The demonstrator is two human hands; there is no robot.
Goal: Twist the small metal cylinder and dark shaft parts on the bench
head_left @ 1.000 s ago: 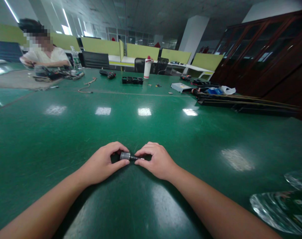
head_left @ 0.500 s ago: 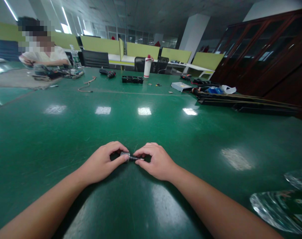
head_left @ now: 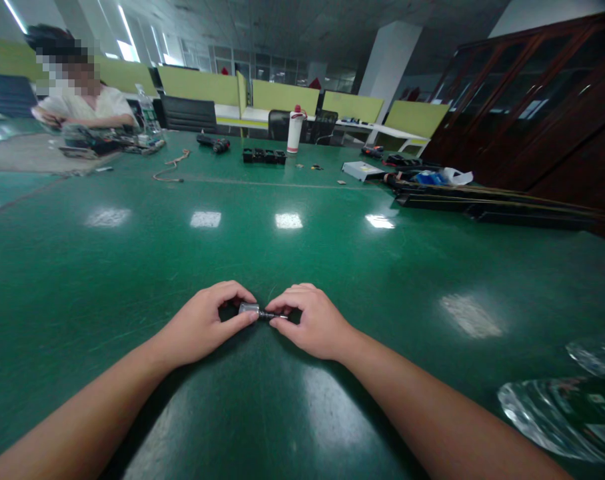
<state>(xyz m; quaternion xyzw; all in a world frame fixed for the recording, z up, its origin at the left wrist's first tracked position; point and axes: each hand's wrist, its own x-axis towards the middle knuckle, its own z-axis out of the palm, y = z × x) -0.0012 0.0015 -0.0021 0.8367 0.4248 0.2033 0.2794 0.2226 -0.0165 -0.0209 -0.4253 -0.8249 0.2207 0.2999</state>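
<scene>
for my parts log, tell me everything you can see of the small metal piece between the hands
The small metal piece looks silvery-grey at its wide barrel, on the left, with a thin, dark shaft running right to a bright tip. It lies nearly level, low over the green table; whether it touches is unclear. The left hand grips the barrel, the right hand the shaft, partly hiding both.

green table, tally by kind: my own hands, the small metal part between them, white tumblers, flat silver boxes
Left hand and right hand: 2
Small metal part: 1
White tumbler: 1
Flat silver box: 1
Total: 5
</scene>
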